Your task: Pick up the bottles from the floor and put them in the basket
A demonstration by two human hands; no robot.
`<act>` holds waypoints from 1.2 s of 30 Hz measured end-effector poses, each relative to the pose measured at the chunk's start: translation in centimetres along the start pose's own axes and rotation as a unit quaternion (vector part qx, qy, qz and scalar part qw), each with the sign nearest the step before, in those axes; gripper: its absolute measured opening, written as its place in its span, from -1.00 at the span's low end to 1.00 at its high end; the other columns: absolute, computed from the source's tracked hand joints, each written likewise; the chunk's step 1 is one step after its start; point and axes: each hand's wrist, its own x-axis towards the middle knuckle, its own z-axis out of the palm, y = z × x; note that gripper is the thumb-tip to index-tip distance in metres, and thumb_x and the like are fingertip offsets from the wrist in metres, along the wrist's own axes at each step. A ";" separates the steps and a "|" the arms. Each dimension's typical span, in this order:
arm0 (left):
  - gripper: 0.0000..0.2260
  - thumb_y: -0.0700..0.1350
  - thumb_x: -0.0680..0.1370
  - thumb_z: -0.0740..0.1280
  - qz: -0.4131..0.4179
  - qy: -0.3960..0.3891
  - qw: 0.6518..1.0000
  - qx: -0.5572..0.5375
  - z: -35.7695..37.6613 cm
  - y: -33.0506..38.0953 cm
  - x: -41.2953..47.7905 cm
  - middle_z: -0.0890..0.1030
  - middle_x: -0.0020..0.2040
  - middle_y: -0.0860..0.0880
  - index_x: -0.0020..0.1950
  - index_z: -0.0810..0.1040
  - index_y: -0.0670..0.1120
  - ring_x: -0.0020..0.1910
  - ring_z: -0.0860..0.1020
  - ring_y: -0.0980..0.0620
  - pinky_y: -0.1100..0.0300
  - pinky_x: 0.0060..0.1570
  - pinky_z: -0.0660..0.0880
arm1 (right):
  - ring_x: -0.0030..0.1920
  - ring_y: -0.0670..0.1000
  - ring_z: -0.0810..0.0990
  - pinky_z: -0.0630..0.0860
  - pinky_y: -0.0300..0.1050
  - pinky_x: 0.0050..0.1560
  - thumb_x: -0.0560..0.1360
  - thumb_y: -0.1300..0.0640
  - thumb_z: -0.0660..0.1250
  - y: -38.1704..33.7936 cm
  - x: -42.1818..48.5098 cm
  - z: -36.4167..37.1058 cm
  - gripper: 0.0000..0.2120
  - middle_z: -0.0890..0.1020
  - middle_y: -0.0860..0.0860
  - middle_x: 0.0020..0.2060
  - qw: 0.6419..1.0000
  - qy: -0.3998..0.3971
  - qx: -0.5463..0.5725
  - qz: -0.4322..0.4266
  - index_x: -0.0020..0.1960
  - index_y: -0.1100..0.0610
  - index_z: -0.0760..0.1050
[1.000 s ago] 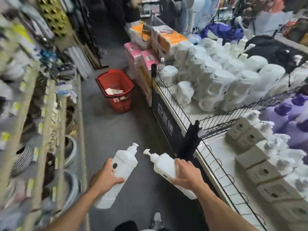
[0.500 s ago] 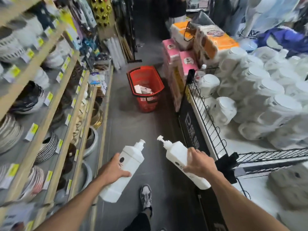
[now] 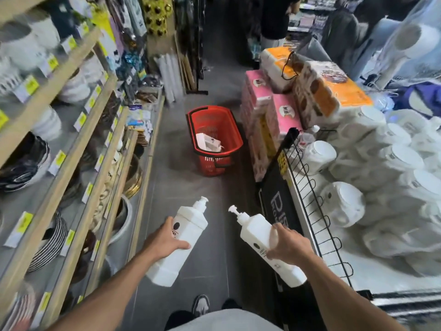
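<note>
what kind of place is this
Most likely a household-goods shop aisle: yellow price tags on the shelves, a red shopping basket on the floor, wrapped pink packs stacked beside it.

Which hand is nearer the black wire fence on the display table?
Right. The right hand, gripping the right bottle, is just left of the wire fence; the left hand, holding the left bottle, is farther left, mid-aisle.

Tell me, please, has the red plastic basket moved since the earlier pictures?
No. The red plastic basket stays right beside the same pink package stack; only the view has come closer.
</note>
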 end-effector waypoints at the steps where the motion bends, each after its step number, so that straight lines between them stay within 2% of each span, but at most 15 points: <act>1: -0.29 0.28 0.10 0.52 -0.004 0.004 1.000 -0.007 -0.6 0.2 1.1 0.56 -0.02 0.12 0.09 0.27 0.11 -0.11 0.60 0.00 -0.03 0.00 0.57 | -0.04 -0.03 0.52 0.43 -0.12 -0.22 0.20 -0.30 0.51 -0.5 1.2 -0.6 -0.11 0.56 -0.13 0.01 1.000 0.000 0.000 0.000 0.43 -0.12 0.23; 7: -0.30 0.29 0.12 0.51 -0.022 0.037 0.999 0.007 -4.5 2.1 8.0 0.55 -0.02 0.14 0.10 0.26 0.09 -0.11 0.58 -0.01 0.00 0.01 0.54 | -0.05 -0.02 0.53 0.42 -0.08 -0.19 0.14 -0.30 0.49 -3.3 9.4 -4.3 -0.15 0.55 -0.14 -0.02 1.000 0.007 0.014 0.006 0.34 -0.13 0.26; 12: -0.27 0.26 0.17 0.52 -0.033 0.036 0.999 -0.014 -7.6 3.7 13.9 0.54 0.04 0.12 0.18 0.23 0.12 -0.06 0.58 -0.01 -0.03 0.03 0.54 | -0.05 0.00 0.57 0.54 -0.05 -0.15 0.14 -0.31 0.48 -5.3 17.5 -6.7 -0.19 0.55 -0.13 -0.02 0.999 -0.018 0.034 0.005 0.29 -0.12 0.26; 17: -0.28 0.21 0.18 0.55 -0.066 0.043 0.995 -0.063 -10.8 4.3 18.6 0.56 0.05 0.07 0.19 0.24 0.11 -0.04 0.59 -0.04 -0.11 0.06 0.56 | -0.05 0.00 0.57 0.47 -0.07 -0.18 0.13 -0.32 0.46 -7.6 25.1 -9.5 -0.17 0.55 -0.14 -0.01 0.998 -0.053 0.012 -0.013 0.31 -0.11 0.27; 20: -0.25 0.25 0.14 0.53 -0.089 0.060 0.991 -0.076 -13.0 4.2 21.4 0.53 0.04 0.12 0.18 0.23 0.13 -0.03 0.58 -0.03 -0.10 0.06 0.55 | -0.01 0.01 0.57 0.51 -0.04 -0.11 0.14 -0.30 0.47 -9.4 29.4 -11.4 -0.17 0.54 -0.13 0.00 0.998 -0.056 0.001 -0.025 0.33 -0.09 0.27; 23: -0.24 0.23 0.12 0.55 -0.108 0.073 0.985 -0.115 -14.9 3.7 23.8 0.51 0.02 0.13 0.17 0.23 0.15 -0.07 0.56 0.02 -0.05 -0.01 0.53 | 0.03 0.02 0.57 0.50 -0.03 -0.07 0.15 -0.31 0.48 -11.6 33.0 -13.2 -0.18 0.55 -0.12 0.03 0.997 -0.066 0.001 -0.036 0.31 -0.08 0.29; 26: -0.24 0.25 0.09 0.55 -0.125 0.092 0.978 -0.140 -16.6 2.8 26.1 0.54 0.01 0.18 0.14 0.21 0.25 -0.11 0.56 0.12 0.06 -0.11 0.50 | 0.06 0.03 0.58 0.46 -0.04 -0.06 0.13 -0.32 0.48 -14.0 36.3 -14.5 -0.18 0.57 -0.12 0.05 0.997 -0.069 -0.002 -0.039 0.30 -0.09 0.30; 28: -0.23 0.26 0.08 0.56 -0.136 0.093 0.975 -0.148 -17.7 2.0 27.8 0.56 0.01 0.17 0.13 0.19 0.30 -0.11 0.58 0.11 0.07 -0.12 0.51 | 0.11 0.04 0.60 0.45 -0.04 -0.04 0.12 -0.34 0.47 -15.6 38.4 -15.2 -0.17 0.58 -0.12 0.08 0.996 -0.074 -0.005 -0.040 0.30 -0.09 0.31; 31: -0.20 0.24 0.09 0.56 -0.133 0.086 0.977 -0.144 -19.8 1.6 30.6 0.55 0.04 0.13 0.19 0.20 0.23 -0.06 0.58 0.03 -0.03 0.01 0.54 | 0.12 0.04 0.60 0.44 -0.04 -0.05 0.13 -0.34 0.48 -18.3 41.4 -15.9 -0.15 0.59 -0.12 0.12 0.996 -0.082 -0.001 -0.034 0.33 -0.09 0.31; 34: -0.23 0.15 0.15 0.58 -0.121 0.088 0.977 -0.151 -22.7 1.4 33.5 0.54 0.07 0.07 0.21 0.23 0.15 -0.03 0.57 -0.03 -0.05 0.07 0.52 | 0.12 0.06 0.61 0.41 -0.04 -0.07 0.16 -0.35 0.49 -21.1 43.8 -17.2 -0.17 0.60 -0.11 0.14 0.997 -0.078 0.010 -0.013 0.32 -0.08 0.31; 36: -0.26 0.17 0.13 0.55 -0.124 0.109 0.975 -0.150 -24.7 1.2 35.3 0.54 0.06 0.08 0.19 0.28 0.08 -0.03 0.57 -0.05 -0.02 0.05 0.52 | 0.17 0.09 0.61 0.40 -0.04 -0.04 0.16 -0.38 0.48 -22.6 45.3 -18.0 -0.13 0.61 -0.08 0.18 0.998 -0.064 0.019 0.001 0.35 -0.08 0.30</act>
